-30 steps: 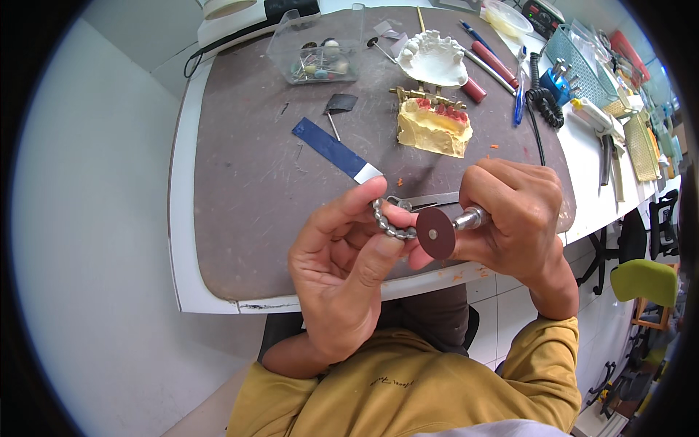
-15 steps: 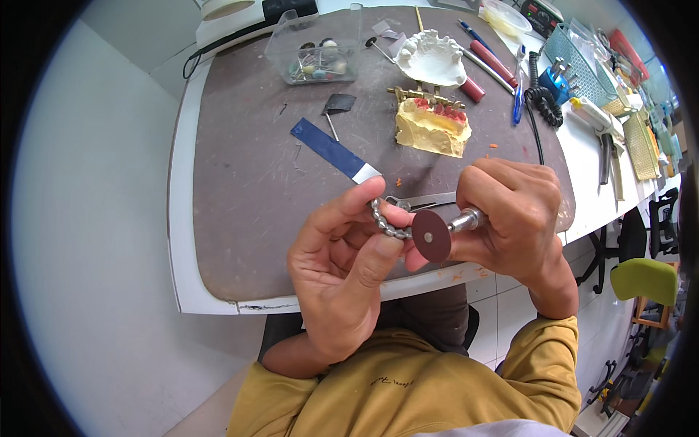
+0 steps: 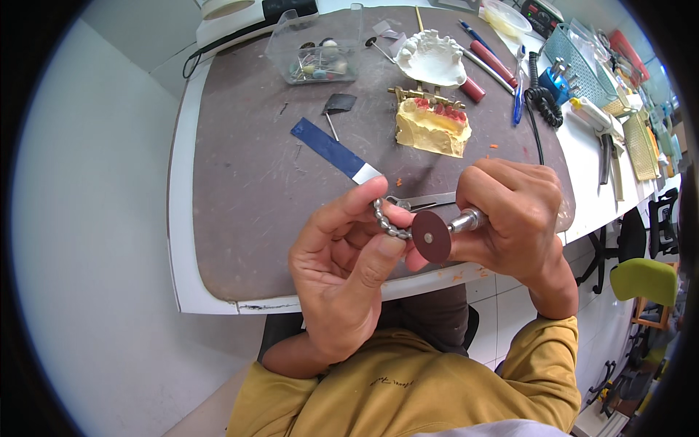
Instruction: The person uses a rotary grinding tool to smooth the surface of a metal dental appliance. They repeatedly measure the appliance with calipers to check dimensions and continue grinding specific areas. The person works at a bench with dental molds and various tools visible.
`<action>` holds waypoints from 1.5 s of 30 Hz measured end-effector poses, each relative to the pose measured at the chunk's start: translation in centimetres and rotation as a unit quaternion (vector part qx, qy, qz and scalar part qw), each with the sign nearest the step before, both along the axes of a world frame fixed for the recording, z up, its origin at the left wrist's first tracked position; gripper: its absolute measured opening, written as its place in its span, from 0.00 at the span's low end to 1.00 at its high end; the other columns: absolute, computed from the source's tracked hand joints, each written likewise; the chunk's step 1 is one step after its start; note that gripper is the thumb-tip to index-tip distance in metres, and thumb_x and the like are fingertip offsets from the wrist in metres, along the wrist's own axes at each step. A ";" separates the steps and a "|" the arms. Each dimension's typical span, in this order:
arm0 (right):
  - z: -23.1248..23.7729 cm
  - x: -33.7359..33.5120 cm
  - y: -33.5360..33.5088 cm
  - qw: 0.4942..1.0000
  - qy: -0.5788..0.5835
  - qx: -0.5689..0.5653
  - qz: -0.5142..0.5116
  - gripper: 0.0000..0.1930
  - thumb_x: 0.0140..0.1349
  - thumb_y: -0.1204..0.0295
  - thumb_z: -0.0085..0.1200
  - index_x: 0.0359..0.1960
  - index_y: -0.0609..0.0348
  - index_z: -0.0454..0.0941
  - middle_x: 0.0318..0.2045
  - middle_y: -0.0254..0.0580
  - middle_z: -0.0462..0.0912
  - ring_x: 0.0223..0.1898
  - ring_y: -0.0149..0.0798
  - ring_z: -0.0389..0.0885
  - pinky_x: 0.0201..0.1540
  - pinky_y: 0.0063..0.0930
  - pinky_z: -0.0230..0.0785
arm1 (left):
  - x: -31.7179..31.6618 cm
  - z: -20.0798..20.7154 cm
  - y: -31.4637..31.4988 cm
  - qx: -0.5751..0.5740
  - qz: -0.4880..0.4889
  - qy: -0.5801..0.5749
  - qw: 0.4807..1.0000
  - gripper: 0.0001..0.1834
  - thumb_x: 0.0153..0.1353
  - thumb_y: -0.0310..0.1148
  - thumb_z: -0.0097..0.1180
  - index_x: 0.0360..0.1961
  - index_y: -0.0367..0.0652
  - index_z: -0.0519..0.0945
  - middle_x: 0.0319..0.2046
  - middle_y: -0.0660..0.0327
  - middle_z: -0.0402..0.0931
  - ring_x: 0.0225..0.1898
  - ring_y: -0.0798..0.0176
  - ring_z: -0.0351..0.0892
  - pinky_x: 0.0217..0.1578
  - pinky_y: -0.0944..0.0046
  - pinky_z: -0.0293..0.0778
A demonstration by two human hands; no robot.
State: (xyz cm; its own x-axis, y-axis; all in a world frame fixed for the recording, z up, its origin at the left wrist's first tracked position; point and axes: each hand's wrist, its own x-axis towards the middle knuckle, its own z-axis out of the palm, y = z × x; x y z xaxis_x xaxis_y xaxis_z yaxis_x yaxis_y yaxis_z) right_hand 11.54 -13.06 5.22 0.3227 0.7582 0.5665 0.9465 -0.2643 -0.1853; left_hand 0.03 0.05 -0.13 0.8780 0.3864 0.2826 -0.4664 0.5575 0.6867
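Between the thumb and fingers of my left hand is a curved metal dental bridge framework, a row of shiny rounded tooth shapes. My right hand is wrapped round a silver rotary handpiece. On its tip sits a dark red-brown cutting disc, seen nearly face on. The disc's left edge lies at the right end of the framework; whether they touch I cannot tell. Behind my hands a metal tool lies on the mat, partly hidden.
Beyond my hands stand a yellow dental model with red wax and a white plaster model. A blue strip lies left of them. A clear box of burs is farther back; pens and a coiled cable are to the right.
My left hand and the framework have shifted very slightly to the right. My right hand and the disc look unmoved.
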 end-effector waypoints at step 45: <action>-0.2 0.3 -0.3 1.000 0.008 0.012 -0.015 0.26 0.35 0.46 0.66 0.16 0.55 0.71 0.09 0.29 0.67 0.11 0.34 0.71 0.15 0.24 0.63 | 0.2 0.4 -0.3 0.017 0.026 0.026 0.999 0.22 0.59 0.22 0.52 0.55 0.39 0.65 0.40 0.60 0.72 0.45 0.63 0.76 0.43 0.67 0.76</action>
